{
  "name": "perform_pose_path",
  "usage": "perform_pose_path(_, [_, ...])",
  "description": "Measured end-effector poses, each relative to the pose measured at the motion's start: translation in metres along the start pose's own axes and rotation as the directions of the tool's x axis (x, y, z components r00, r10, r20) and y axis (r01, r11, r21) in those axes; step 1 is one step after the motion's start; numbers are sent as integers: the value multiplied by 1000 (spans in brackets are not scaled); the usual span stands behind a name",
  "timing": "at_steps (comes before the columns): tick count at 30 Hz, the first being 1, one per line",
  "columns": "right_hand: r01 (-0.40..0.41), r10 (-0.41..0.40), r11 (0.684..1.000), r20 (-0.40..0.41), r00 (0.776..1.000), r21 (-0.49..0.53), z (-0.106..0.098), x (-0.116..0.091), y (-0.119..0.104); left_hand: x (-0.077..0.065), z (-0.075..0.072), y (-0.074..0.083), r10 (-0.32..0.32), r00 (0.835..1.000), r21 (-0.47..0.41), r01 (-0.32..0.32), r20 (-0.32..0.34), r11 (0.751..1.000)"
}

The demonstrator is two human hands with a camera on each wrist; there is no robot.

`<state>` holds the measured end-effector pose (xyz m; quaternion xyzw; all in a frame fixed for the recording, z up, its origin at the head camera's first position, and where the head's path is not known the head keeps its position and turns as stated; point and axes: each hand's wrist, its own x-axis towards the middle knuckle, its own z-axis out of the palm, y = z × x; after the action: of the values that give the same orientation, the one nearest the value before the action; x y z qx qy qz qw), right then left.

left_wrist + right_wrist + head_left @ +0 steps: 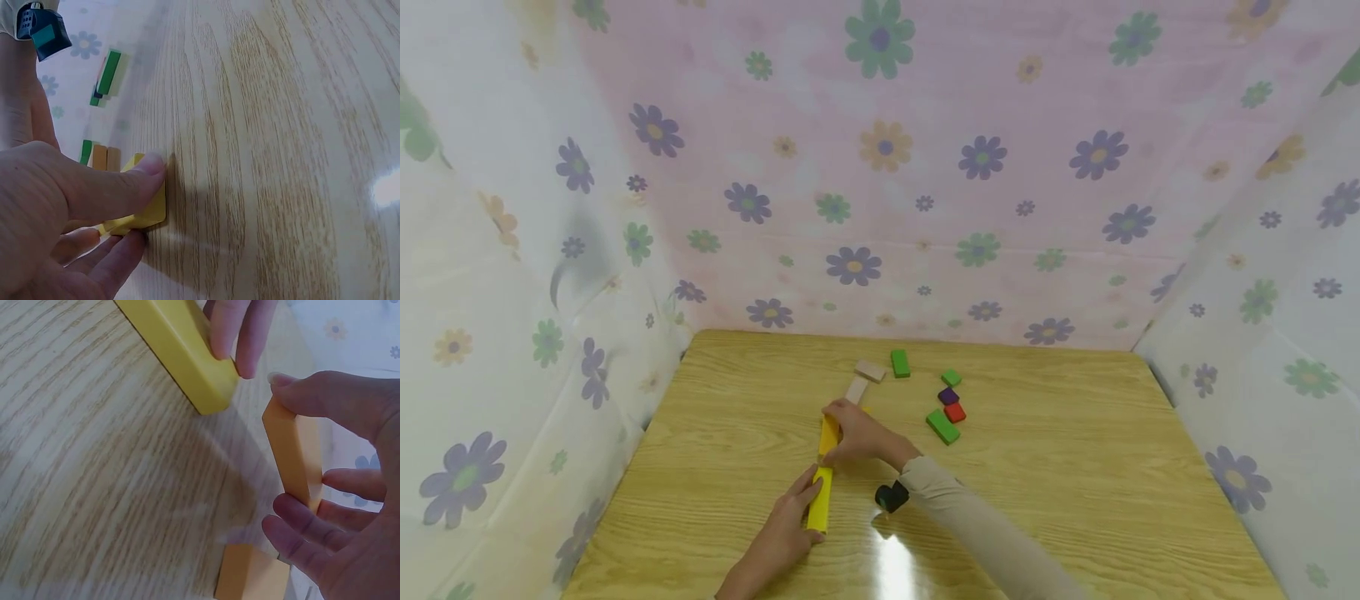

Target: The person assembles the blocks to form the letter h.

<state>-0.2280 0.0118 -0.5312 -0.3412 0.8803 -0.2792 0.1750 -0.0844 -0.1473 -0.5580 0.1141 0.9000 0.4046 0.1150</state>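
Note:
My left hand grips a long yellow block lying on the table, thumb on one side and fingers on the other. In the left wrist view the thumb presses close to the end of this yellow block. Just beyond, my right hand holds an orange block by its ends, between thumb and fingers. The right wrist view has this orange block tilted, a small gap from the yellow block. Another orange-toned block lies below the right fingers.
Two pale wooden blocks lie end to end beyond my right hand, with a green block beside them. Farther right is a group of a small green block, a purple one, a red one and a longer green one. Flowered cloth walls the table.

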Motion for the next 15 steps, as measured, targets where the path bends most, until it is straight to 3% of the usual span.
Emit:
perform_pose_path(9, [9,-9,998,-1,1000,-69,9,2,5,0,3,-1,24,1000,10,-24,-20,1000])
perform_pose_path(15, [-12,12,998,-1,1000,-70,12,4,3,0,5,0,-2,999,38,3,-46,999])
